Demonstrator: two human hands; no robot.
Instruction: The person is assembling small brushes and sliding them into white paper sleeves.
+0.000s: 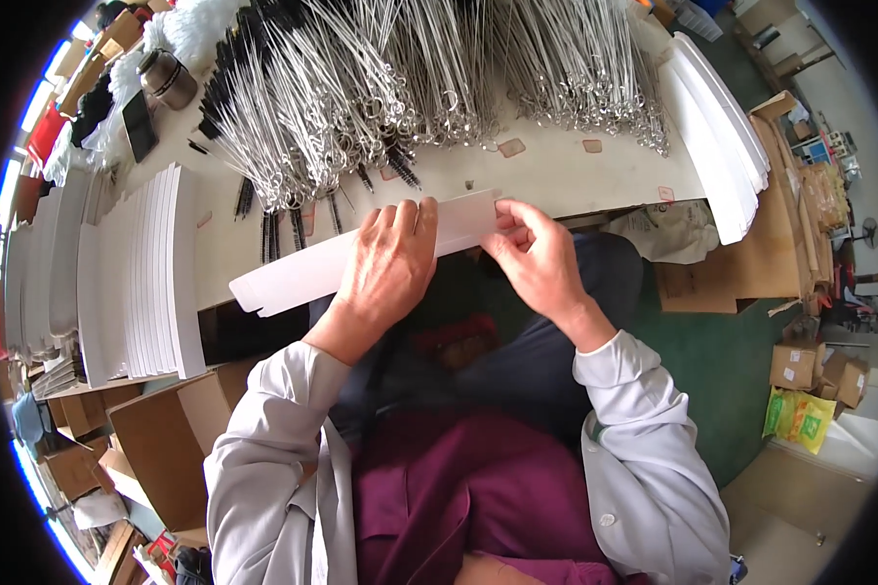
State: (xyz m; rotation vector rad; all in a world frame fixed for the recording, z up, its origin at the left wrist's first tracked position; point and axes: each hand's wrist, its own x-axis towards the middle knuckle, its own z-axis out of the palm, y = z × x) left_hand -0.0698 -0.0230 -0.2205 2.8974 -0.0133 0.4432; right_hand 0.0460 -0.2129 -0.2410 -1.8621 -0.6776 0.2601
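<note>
A long, narrow white cardboard box (298, 270) lies slantwise in front of me at the near edge of the table, its left end lower than its right. My left hand (388, 255) is closed over its middle, with the fingers across the top face. At the box's right end, my right hand (537, 252) pinches the edge between thumb and curled fingers. Beyond the box, a large heap of thin wire brushes (361, 107) with looped ends and some black bristles covers the back of the table. A few bristle tips (283, 234) reach close to the box.
Rows of similar white boxes (151, 273) stand at the left of the table (546, 175), and a stack of flat white boxes (717, 136) lies at its right end. A metal flask (168, 78) and a dark phone (139, 127) are at the back left. Open brown cartons (166, 429) stand below.
</note>
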